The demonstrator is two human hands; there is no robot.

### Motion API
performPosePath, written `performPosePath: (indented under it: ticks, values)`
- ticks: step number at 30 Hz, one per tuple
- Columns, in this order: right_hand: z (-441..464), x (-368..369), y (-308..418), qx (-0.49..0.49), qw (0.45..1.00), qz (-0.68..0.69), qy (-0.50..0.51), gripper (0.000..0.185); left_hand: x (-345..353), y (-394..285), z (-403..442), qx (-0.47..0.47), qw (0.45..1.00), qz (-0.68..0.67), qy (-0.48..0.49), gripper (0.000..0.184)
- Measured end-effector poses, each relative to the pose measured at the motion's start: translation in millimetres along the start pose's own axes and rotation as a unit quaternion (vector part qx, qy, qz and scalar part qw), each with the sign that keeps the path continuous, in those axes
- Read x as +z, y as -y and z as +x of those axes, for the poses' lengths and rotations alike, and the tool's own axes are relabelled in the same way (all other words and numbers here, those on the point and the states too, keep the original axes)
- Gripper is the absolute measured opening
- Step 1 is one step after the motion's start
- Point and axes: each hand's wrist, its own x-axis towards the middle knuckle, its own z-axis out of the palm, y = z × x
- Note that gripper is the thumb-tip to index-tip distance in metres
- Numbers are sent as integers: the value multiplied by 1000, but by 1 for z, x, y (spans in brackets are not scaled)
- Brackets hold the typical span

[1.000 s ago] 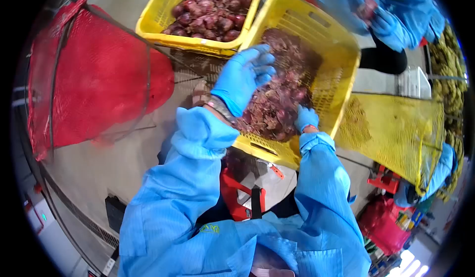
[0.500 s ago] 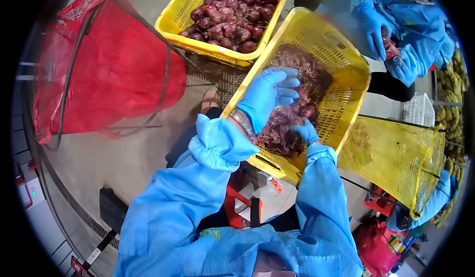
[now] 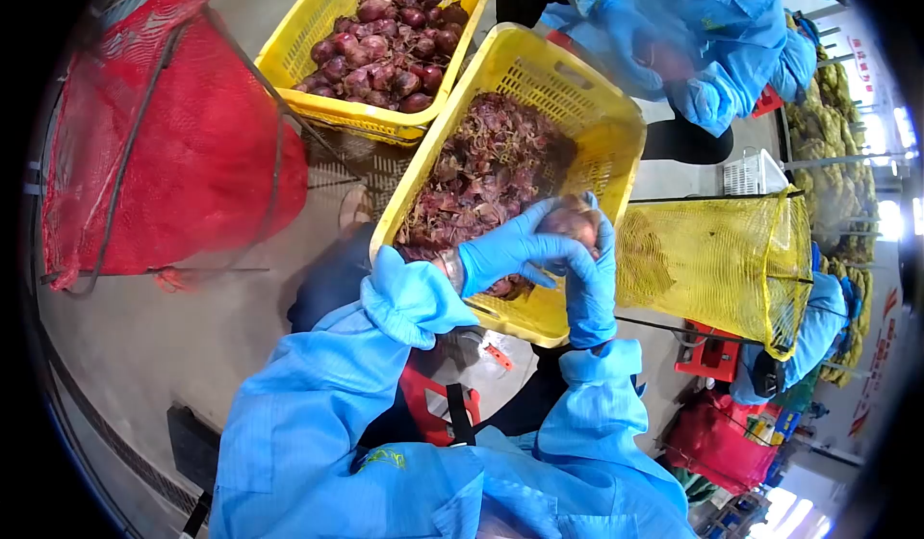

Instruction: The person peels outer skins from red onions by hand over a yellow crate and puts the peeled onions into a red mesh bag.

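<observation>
Red mesh bag [image 3: 183,164] at left, yellow mesh bag [image 3: 717,260], white basket [image 3: 745,175]

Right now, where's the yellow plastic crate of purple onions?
Upper left in the head view, the onion crate sits between the big red mesh bag and the yellow plastic crate of skins.

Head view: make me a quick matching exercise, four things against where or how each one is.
Things:
1. Onion
2. Nearer yellow crate
3. Large red mesh bag
4. Yellow mesh bag

Places or states:
A. at the far left of the picture
B. held by the left hand and right hand
C. between the nearer crate and the picture's right edge
D. holding loose onion skins

Pairs: 1-B, 2-D, 3-A, 4-C
</observation>
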Motion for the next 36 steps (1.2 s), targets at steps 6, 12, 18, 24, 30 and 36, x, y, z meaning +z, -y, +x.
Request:
performPosePath:
  ticks: [6,12,18,24,30,36]
  values:
    - [9,-4,2,48,997,44,-35,26,3,29,9,184,978,78,-51,92]
    - [29,-33,-2,135,944,273,-129,28,16,7,4,87,989,110,-48,81]
    - [31,-39,19,-66,937,-344,12,63,4,7,9,66,984,40,-160,54]
    - [15,0,12,-69,934,-324,135,86,-8,21,13,166,971,78,-150,49]
    - [18,0,7,-54,945,-306,100,85,-5,14,10,117,984,-68,-116,46]
    - [19,1,7,-41,966,-238,89,83,-5,9,6,109,979,-161,-58,51]
